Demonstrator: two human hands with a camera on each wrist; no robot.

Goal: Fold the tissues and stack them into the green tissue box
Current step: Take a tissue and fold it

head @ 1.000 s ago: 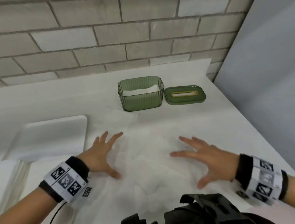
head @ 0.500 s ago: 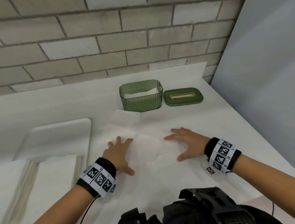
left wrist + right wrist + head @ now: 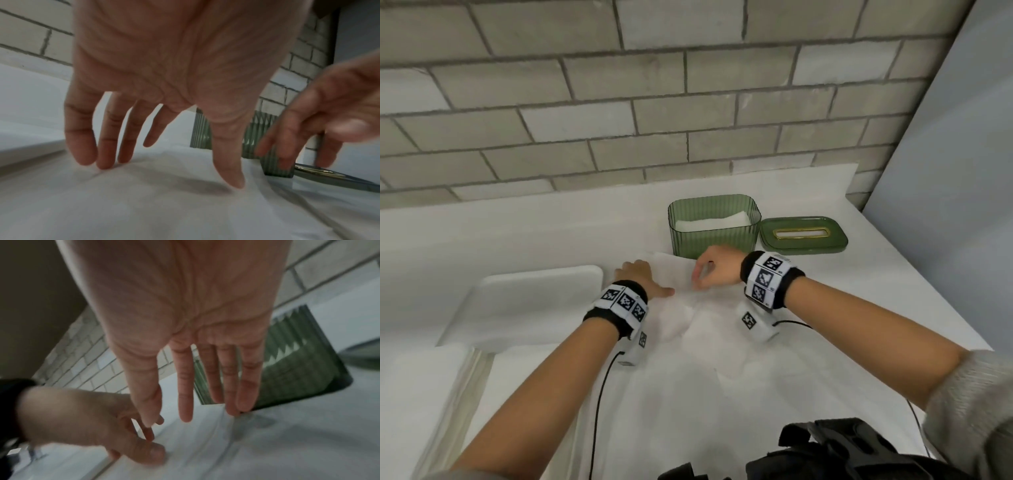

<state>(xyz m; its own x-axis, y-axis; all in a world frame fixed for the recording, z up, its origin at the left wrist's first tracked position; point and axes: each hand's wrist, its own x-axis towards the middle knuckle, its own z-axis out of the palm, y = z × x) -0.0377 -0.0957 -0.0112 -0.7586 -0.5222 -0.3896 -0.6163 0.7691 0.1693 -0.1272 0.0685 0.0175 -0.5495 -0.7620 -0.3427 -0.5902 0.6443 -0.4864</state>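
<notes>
A ribbed green tissue box (image 3: 714, 236) stands open at the back of the table with white tissues inside. Its green lid (image 3: 803, 236) lies just to its right. A large white tissue (image 3: 688, 329) is spread in front of the box. My left hand (image 3: 640, 277) rests on the tissue's far left part, fingers (image 3: 131, 126) straight with tips touching the sheet. My right hand (image 3: 717, 270) hovers at the far edge close to the box, its fingers (image 3: 207, 373) straight and pointing down at the tissue. Neither hand grips anything.
A white tray (image 3: 534, 301) sits left of the tissue. A stack of white sheets (image 3: 424, 383) lies at the near left. A black device (image 3: 825, 452) is at the bottom edge. A brick wall stands behind and a grey panel (image 3: 945, 171) on the right.
Both hands slid forward over the tissue, from its near middle to its far edge beside the green box. They also came closer together.
</notes>
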